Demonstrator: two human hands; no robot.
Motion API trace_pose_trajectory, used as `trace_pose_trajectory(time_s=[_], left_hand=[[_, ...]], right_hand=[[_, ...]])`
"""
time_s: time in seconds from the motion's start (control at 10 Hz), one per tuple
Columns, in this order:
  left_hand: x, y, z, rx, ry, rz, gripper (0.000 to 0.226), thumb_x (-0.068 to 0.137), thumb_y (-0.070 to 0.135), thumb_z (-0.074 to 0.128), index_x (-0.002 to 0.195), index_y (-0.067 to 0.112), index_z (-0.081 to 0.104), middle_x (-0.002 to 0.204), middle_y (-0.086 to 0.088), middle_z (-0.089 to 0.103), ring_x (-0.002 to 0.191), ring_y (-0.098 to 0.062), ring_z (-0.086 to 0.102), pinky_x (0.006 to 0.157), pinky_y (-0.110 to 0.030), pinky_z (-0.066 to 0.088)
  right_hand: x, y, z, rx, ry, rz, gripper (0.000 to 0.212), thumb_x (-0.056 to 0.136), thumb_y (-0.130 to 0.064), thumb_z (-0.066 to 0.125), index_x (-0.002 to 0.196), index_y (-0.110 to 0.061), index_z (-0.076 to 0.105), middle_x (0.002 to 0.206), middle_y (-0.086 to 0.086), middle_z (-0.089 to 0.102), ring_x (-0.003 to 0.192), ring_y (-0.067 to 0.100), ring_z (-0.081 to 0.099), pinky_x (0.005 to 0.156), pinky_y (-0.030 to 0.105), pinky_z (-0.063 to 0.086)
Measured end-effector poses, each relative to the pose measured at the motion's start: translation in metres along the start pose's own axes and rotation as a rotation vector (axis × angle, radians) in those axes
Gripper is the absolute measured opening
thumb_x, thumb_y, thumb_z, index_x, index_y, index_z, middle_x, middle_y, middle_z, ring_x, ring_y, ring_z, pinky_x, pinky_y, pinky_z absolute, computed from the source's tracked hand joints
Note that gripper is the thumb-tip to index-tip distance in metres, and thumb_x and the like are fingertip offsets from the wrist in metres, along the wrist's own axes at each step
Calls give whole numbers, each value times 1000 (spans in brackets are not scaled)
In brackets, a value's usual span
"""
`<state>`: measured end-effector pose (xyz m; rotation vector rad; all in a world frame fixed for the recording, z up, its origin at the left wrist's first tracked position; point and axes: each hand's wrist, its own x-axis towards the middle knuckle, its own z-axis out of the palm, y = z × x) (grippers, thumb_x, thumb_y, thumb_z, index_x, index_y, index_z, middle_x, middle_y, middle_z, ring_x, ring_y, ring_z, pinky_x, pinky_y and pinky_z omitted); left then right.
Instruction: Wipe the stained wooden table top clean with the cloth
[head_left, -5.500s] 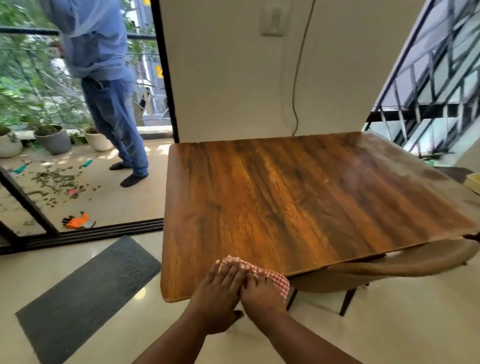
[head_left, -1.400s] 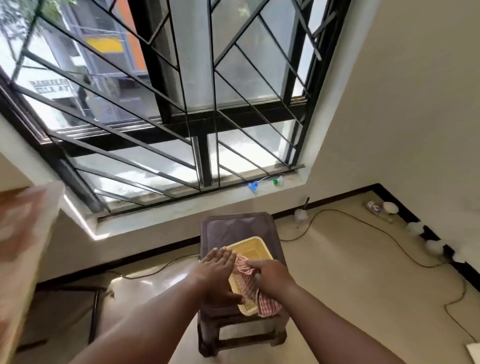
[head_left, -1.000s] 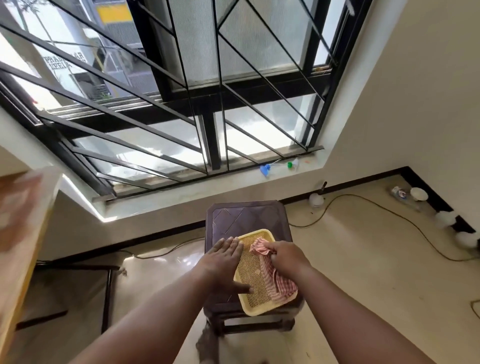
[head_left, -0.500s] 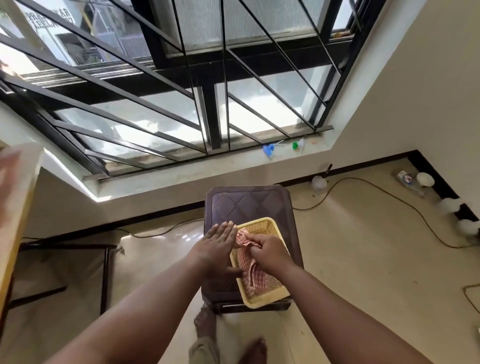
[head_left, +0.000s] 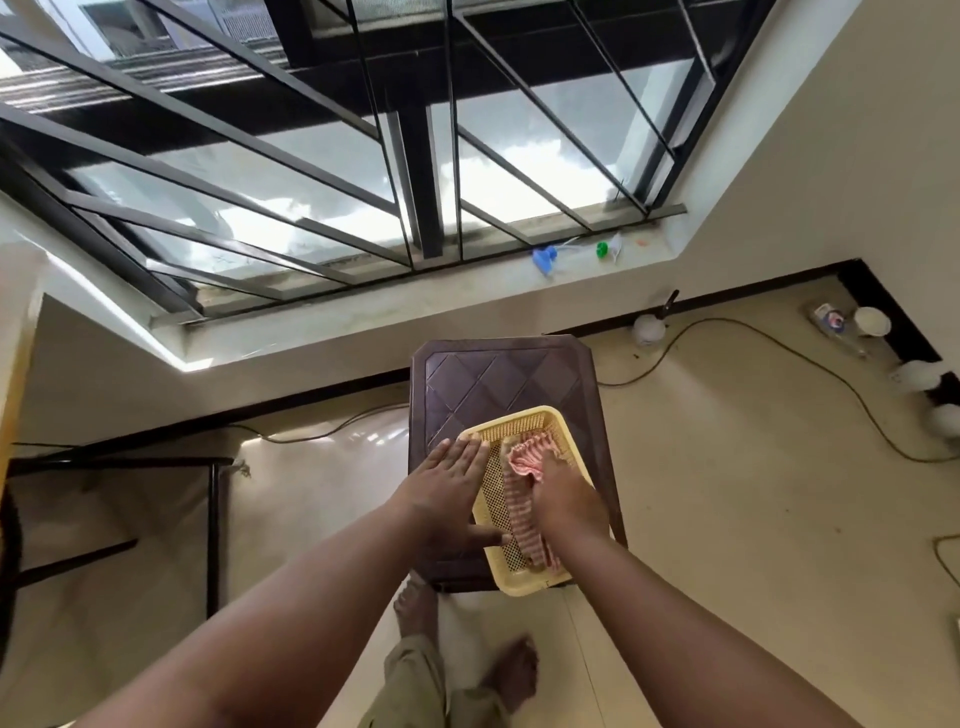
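Checked cloth (head_left: 522, 501) in yellow mesh tray (head_left: 524, 586) on brown plastic stool (head_left: 498, 371); right hand (head_left: 566, 501) fingers gripping cloth, likely stowing it; left hand (head_left: 447, 499) flat, fingers straight, steadying tray.

I see 2 bare forearms reaching forward and down from the bottom of the view, converging toward the middle. My left hand (head_left: 451, 499) lies flat, palm down, with its fingers straight and close together and its thumb spread out to the right. My right hand (head_left: 568, 503) sits just beside it, knuckles up, with its fingers curled under and bunching the red-checked cloth (head_left: 524, 483). Below the arms, 2 bare feet and 1 olive trouser leg show.
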<state>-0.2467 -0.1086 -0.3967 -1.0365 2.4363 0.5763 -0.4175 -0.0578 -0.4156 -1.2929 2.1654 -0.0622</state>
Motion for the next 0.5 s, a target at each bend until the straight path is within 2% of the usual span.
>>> trace_pose_trajectory(time_s=[0.1, 0.2, 0.3, 0.4, 0.5], left_hand=[[1, -1, 6, 26, -9, 12, 119, 76, 88, 33, 150, 9, -17, 161, -9, -16, 138, -14, -28, 109, -30, -26], [-2, -5, 12, 101, -30, 34, 120, 74, 90, 29, 150, 8, -17, 161, -10, -15, 139, -17, -27, 112, -34, -24], [-5, -6, 15, 114, -44, 15, 120, 74, 91, 26, 150, 9, -18, 160, -10, -17, 138, -17, -29, 111, -34, -26], [-6, -2, 17, 90, -39, 8, 118, 75, 90, 27, 150, 11, -19, 161, -8, -16, 137, -17, -30, 108, -33, -28], [-12, 4, 14, 45, -16, -24, 117, 76, 89, 28, 150, 11, -20, 161, -8, -17, 140, -17, -29, 112, -35, -25]], right_hand=[[-12, -8, 28, -34, -160, 47, 66, 97, -49, 29, 150, -18, 6, 156, 8, 19, 137, 35, 28, 108, 50, 27], [-14, 1, 49, -49, -408, 18, 80, 94, -60, 27, 147, -20, -18, 157, 5, -21, 143, 34, -15, 113, 50, -4], [-5, 9, 45, 56, -570, 23, 84, 92, -63, 31, 145, -26, -23, 152, -1, -33, 137, 32, -30, 110, 50, -13], [0, 7, 35, 66, -602, 32, 84, 92, -59, 36, 146, -28, -20, 152, -2, -32, 138, 31, -29, 110, 51, -12], [-1, 0, 24, 5, -470, 20, 76, 93, -44, 44, 151, -28, -3, 159, 1, -11, 144, 35, -6, 116, 52, 6]])
